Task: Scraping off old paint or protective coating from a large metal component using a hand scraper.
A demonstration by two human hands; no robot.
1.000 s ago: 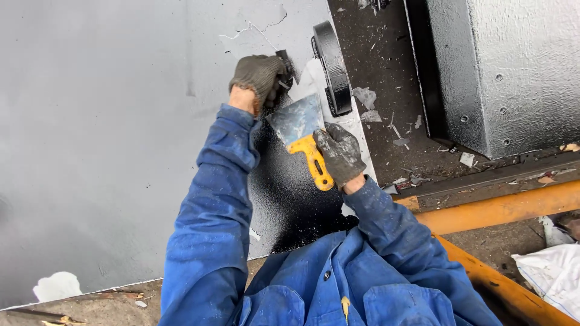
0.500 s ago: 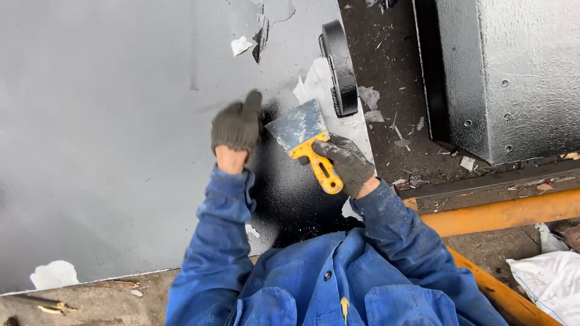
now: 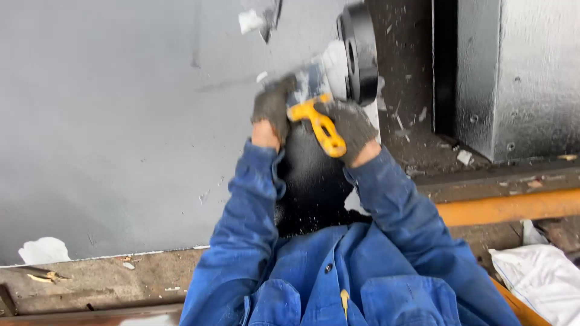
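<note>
A gloved right hand (image 3: 352, 127) grips the yellow handle of a putty knife (image 3: 318, 124), its metal blade blurred against a grey painted wall (image 3: 121, 121). The gloved left hand (image 3: 272, 108) presses on the wall just left of the blade. A black round fitting (image 3: 360, 51) sits just right of the blade. Blue sleeves (image 3: 248, 205) fill the near foreground; an orange beam (image 3: 513, 206) lies at right.

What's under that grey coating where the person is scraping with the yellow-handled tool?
Below the scraper, a stripped patch shows dark, speckled black surface. The grey coating hides the rest, and both gloved hands cover the blade's edge.
</note>
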